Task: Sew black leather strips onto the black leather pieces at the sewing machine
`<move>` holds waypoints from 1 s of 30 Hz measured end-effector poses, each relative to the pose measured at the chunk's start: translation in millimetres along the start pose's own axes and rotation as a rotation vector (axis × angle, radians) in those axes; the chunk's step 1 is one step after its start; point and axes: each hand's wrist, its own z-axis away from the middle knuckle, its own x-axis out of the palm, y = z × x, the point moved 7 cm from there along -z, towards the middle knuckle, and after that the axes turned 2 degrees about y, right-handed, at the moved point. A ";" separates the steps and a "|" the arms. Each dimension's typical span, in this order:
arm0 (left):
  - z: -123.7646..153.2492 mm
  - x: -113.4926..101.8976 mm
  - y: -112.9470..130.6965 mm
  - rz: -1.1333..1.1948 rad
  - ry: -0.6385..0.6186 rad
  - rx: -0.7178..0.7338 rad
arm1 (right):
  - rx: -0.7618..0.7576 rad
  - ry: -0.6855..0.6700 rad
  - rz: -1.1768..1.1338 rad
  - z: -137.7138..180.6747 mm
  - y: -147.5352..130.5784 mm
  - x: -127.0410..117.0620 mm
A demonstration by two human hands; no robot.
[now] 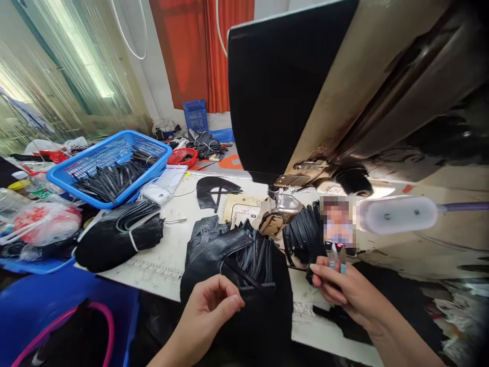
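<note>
Fingers (226, 286), left hand (204, 312): curled, tips of thumb and forefinger close together above the near part of the black stack; no held item visible, though whether a fine thread lies between them cannot be told.

Right hand (346, 286): closed around small snips (332, 265), light-blue grips, pale metal blades pointing up and apart in a V; a dark item at the fingertips, hold on it unclear.

Handling notes (judgement): snips best carried with the points clear of the black material, blades brought together when idle; left hand better laid flat on the layers to steady them before any cut; edges best squared, the loose strip (244, 275) smoothed out of the way, since it could snag.

Black stack (208, 257): at the near edge of the white surface (158, 267), just in front of the sewing machine (280, 209), between the two hands. Curved, layered pieces; smooth, slightly glossy upper faces, matt lower portion; grey edges fanned in the hollow of the curve; the strip lying across that hollow. Upper layers uneven.

Adjacent: black strips (301, 229), packed side by side, right of the machine foot; single curved piece (206, 192), beyond the stack; tied bundle (110, 242), left, pale band around it.
</note>
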 end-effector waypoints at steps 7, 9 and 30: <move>15.3 -24.7 -11.7 -0.502 0.177 -0.060 | 0.074 -0.221 -0.364 15.8 -17.0 90.6; 24.2 -33.5 -19.4 -0.626 0.178 -0.144 | 0.054 -0.221 -0.295 14.0 -21.4 105.5; 53.2 -60.8 -58.8 -0.088 0.583 -0.114 | -0.059 -0.275 0.069 -4.1 -38.2 126.5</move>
